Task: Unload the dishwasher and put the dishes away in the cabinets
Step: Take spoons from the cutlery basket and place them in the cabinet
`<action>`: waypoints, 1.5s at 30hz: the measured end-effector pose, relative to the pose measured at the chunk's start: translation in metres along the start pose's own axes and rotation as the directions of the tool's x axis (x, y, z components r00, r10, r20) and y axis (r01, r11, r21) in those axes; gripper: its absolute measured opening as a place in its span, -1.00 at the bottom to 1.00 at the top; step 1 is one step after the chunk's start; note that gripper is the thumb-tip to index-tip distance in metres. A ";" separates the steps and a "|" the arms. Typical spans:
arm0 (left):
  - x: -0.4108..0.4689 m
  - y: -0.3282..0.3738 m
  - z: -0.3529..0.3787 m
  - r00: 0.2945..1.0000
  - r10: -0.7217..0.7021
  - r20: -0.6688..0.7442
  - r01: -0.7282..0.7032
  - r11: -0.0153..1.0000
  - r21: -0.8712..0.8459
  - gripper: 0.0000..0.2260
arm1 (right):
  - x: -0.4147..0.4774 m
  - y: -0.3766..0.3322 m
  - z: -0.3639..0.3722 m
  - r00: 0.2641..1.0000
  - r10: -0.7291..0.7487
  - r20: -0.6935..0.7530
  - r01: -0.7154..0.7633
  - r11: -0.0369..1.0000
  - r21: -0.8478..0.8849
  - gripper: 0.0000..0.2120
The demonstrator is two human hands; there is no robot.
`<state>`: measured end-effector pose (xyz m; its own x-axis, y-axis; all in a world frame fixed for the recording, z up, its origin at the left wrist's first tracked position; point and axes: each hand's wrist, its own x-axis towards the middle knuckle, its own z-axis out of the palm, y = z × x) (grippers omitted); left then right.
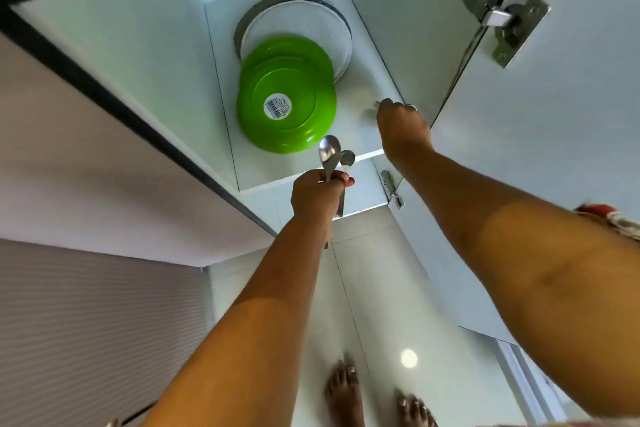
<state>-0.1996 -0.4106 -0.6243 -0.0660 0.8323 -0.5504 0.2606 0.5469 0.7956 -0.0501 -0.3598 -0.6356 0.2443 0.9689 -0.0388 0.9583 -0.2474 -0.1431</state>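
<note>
Left hand [318, 194], centre frame, grips two steel spoons [329, 153] with fingers curled round the handles, bowls raised at the cabinet shelf [360, 87] edge. Right hand [401, 128], centre right, reaches into the cabinet; its finger posture cannot be determined. Upturned green plates [287, 107] lie stacked on the shelf, overlapping a white plate [311, 21] behind.

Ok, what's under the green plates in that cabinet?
A white plate, stacked on a grey-rimmed plate, pokes out from under the far edge of the green plates. Their near part seems to sit on the shelf. Anything else beneath is covered.
</note>
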 end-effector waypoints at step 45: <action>0.051 0.019 0.048 0.997 -0.052 -0.055 0.035 0.962 -0.271 -0.90 | -0.043 -0.009 0.012 0.752 0.544 0.373 -0.470 0.046 0.881 -0.81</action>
<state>-0.1518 -0.3620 -0.6496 -0.1318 0.8065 -0.5764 -0.0126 0.5801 0.8145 -0.0712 -0.3993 -0.6444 0.6499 0.5928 -0.4757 -0.2015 -0.4690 -0.8599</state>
